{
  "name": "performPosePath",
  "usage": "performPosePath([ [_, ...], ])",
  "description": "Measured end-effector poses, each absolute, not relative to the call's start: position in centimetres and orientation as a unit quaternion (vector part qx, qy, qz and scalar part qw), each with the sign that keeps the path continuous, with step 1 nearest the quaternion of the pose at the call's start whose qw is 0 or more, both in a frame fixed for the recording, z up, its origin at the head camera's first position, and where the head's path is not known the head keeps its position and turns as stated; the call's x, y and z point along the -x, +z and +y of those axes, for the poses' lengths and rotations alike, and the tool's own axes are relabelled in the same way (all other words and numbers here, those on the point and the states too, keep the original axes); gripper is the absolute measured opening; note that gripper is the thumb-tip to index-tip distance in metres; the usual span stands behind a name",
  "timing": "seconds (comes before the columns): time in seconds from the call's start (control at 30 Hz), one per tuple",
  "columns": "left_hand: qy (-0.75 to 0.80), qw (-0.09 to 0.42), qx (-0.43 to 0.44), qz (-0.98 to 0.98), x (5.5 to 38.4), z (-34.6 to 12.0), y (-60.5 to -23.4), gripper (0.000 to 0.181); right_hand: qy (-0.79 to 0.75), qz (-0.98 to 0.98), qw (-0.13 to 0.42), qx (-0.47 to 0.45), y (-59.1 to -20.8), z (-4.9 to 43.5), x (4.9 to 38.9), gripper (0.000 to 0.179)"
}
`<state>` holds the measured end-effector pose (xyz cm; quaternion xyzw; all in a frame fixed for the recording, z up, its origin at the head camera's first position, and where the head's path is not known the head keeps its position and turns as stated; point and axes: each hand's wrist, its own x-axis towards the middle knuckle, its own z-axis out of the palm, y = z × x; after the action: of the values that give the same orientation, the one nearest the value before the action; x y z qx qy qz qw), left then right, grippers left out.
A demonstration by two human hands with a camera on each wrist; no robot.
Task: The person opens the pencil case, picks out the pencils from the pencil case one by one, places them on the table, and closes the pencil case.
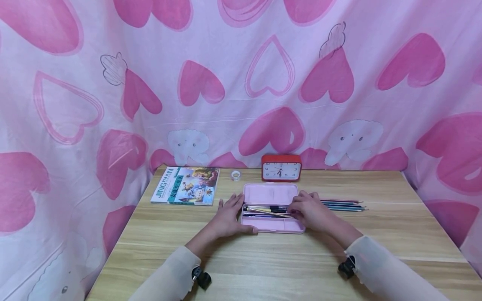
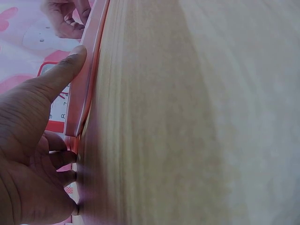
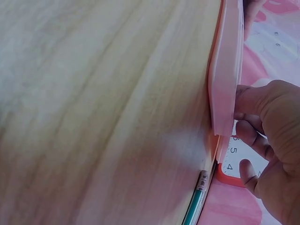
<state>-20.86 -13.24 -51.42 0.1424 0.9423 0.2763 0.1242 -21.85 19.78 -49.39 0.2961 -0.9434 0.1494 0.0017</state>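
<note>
Head view: the right hand [image 1: 310, 211], just right of centre and below the middle of the frame, has its fingers bent over the right end of an open pink pencil case [image 1: 263, 225]; whether they pinch a pen there cannot be told. At the case's left end, the left hand [image 1: 227, 219] has thumb and fingers spread apart, the thumb touching the near left corner. Between the hands, pens [image 1: 261, 209] lie lengthwise in the case, and its lid [image 1: 270, 193] is folded back toward the top of the frame.

Right of the right hand, several pencils [image 1: 342, 205] lie side by side. Above the case stands a red clock [image 1: 281, 157] with a white face; to the clock's left sits a small roll of tape [image 1: 235, 175]. Farther left, a colourful book [image 1: 184, 186] lies flat. All rest on a wood-grain table [image 1: 241, 267]. Pink cloth [image 1: 233, 92] printed with hearts fills the upper frame. Pale sleeves [image 1: 169, 274] enter from the lower corners.
</note>
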Motion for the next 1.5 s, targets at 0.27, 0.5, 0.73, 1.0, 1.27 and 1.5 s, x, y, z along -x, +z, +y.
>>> performPosePath([
  [0.27,0.275,0.124,-0.141,0.943,21.0,-13.2,-51.4,0.136,0.142,-0.945,0.007,-0.294,-49.2,19.5,22.0,0.025],
  [0.5,0.281,0.126,-0.139,0.941,20.9,-13.2,-51.7,0.136,0.142,-0.947,0.007,-0.289,-49.4,19.0,22.0,0.02],
  [0.73,0.28,0.127,-0.139,0.941,20.9,-13.3,-51.7,0.136,0.145,-0.948,0.007,-0.283,-49.6,18.1,22.2,0.019],
  [1.0,0.276,0.127,-0.139,0.943,20.9,-13.3,-51.5,0.135,0.136,-0.945,0.003,-0.298,-49.4,16.3,22.5,0.019],
  [1.27,0.275,0.128,-0.142,0.942,21.0,-13.3,-51.5,0.136,0.125,-0.943,-0.011,-0.309,-49.4,14.5,22.7,0.025],
  [1.5,0.275,0.131,-0.138,0.943,21.0,-13.2,-51.5,0.136,0.114,-0.946,-0.01,-0.304,-49.6,14.2,22.8,0.027],
])
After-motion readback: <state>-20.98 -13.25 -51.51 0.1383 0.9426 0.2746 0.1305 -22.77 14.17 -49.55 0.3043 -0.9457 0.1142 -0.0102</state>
